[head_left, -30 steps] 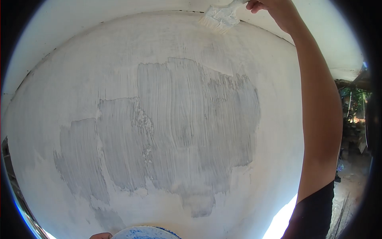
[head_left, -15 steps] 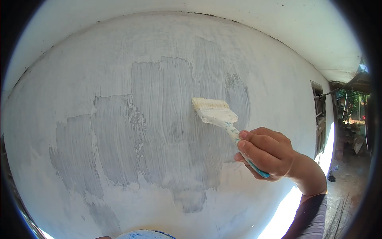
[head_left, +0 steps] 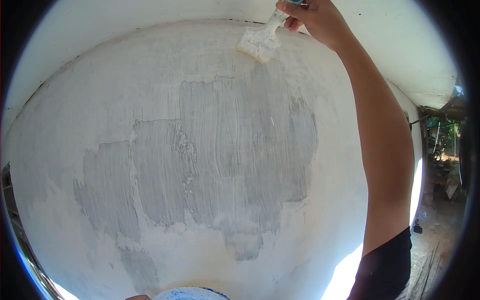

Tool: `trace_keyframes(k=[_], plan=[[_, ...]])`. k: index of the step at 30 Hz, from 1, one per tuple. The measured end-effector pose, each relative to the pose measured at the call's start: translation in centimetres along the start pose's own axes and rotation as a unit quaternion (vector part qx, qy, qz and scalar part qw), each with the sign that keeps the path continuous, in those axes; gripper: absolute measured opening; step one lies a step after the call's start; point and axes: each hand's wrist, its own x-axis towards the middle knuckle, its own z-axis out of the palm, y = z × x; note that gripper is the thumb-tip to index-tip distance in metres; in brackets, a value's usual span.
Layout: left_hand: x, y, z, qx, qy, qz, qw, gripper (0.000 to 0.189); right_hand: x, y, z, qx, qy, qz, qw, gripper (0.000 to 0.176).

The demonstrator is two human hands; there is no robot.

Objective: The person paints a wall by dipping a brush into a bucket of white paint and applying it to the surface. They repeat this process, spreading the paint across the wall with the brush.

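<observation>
High on the wall, my right hand [head_left: 316, 19] is closed round the handle of a paintbrush [head_left: 261, 41], its top cut off by the frame edge. The brush points down, its wide whitish bristles against the wall near the ceiling. Below it spreads a wet-looking grey patch [head_left: 215, 150] with vertical brush streaks and ragged edges on the pale wall [head_left: 335, 125]. At the bottom edge shows the blue-smeared white rim of a paint bucket [head_left: 192, 294]. Only a sliver of my left hand [head_left: 138, 297] appears, at the bucket's left side; most of its fingers are hidden.
A white ceiling [head_left: 150, 11] meets the wall just above the brush. At the right, beyond my arm, lies a shaded yard area [head_left: 437, 225] with clutter and greenery. A dark slatted opening [head_left: 9, 195] is at the far left edge.
My right hand has lifted the brush from the middle of the wall up near the ceiling, and its bristles now point down. The view has shifted slightly. The bucket stays at the bottom.
</observation>
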Motion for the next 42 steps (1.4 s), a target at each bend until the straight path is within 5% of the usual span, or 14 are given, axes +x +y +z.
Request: trace_keyframes(k=[4,6,8,10,11,12,14,18,26,30,32,36,40,42], plan=[[-0.3,-1.5,-0.1,0.006,-0.001,-0.017,1.0,0.053,-1.3,0.5,1.9,-0.063,0.054,-0.06,0.995,0.018],[-0.4,-2.7,0.0,0.006,-0.004,-0.018,1.0,0.053,-3.3,2.8,4.0,-0.176,0.077,-0.223,0.956,0.018],[-1.0,-3.7,0.4,0.01,-0.008,-0.017,1.0,0.053,-7.8,2.0,5.3,-0.21,0.051,-0.26,0.941,0.012],[-0.3,-5.0,0.0,-0.038,-0.095,-0.013,0.995,0.045,-12.3,1.7,5.5,-0.173,0.033,-0.273,0.946,0.017],[0.7,-6.1,-0.6,0.262,-0.137,0.313,0.903,0.026,-14.9,1.3,5.4,-0.16,0.014,-0.277,0.947,0.019],[0.3,-5.2,0.0,0.262,-0.137,0.313,0.903,0.026,-17.2,0.6,5.3,-0.146,-0.006,-0.282,0.948,0.022],[-0.7,-3.1,2.1,0.024,-0.128,0.008,0.991,0.013,-21.2,-0.7,5.8,-0.12,-0.015,-0.326,0.938,0.02],[-0.8,-3.1,3.0,0.035,-0.114,0.023,0.993,0.011,-25.3,-3.1,5.3,-0.118,-0.024,-0.336,0.934,0.021],[-0.1,-4.1,3.5,0.049,-0.143,0.008,0.989,0.012,-25.0,-4.6,0.9,0.023,0.029,-0.097,0.995,0.018],[1.5,-6.3,3.7,0.006,-0.15,0.007,0.989,0.015,-26.4,-6.7,-0.5,0.205,0.021,0.104,0.973,0.013],[1.5,-6.2,4.8,0.043,-0.151,0.05,0.986,0.018,-27.6,-6.6,-1.1,0.218,0.006,0.122,0.968,0.015],[3.0,-7.1,6.3,0.039,-0.126,-0.067,0.989,0.012,-30.1,-8.2,-1.2,0.376,-0.043,0.263,0.887,0.016],[3.9,-8.4,7.3,-0.022,-0.134,-0.064,0.989,0.013,-34.4,-11.0,0.8,0.434,-0.178,0.371,0.801,0.019],[4.3,-9.4,7.2,-0.014,-0.149,-0.049,0.988,0.013,-36.5,-10.9,2.8,0.377,-0.313,0.248,0.836,0.017]])
